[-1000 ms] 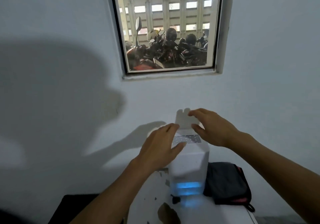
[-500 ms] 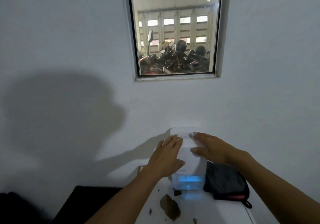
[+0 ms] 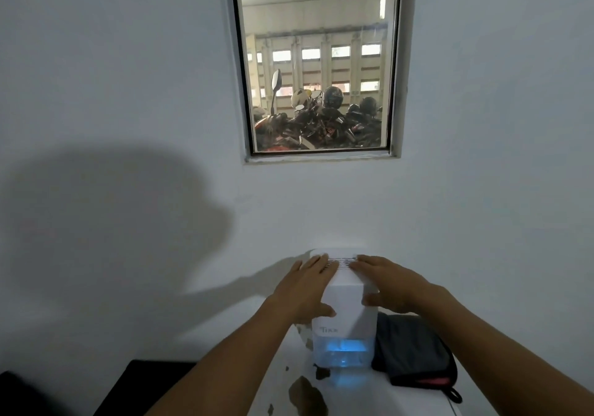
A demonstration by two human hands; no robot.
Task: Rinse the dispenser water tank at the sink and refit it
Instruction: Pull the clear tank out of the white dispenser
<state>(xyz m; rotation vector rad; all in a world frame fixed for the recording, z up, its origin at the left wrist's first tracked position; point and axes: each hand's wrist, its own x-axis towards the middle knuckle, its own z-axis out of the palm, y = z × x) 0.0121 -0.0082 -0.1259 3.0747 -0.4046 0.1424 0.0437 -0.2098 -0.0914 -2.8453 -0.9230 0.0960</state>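
A small white dispenser (image 3: 345,306) stands on a white table (image 3: 353,396) against the wall. Its lower part is a clear water tank (image 3: 344,351) lit blue from inside, seated in the unit. My left hand (image 3: 305,290) lies against the unit's left side with the thumb on the front face. My right hand (image 3: 392,287) clasps the right side the same way. The fingertips of both reach the slotted vent on top. Together the hands grip the white upper body.
A black pouch with red trim (image 3: 414,351) lies right beside the dispenser, touching it. The table's paint is chipped in front (image 3: 305,393). A dark, low object (image 3: 144,383) sits left of the table. A window (image 3: 318,62) is in the wall above.
A white flap that stood up on top of the unit one second ago is now down. Both hands have slid from the top onto the unit's sides.
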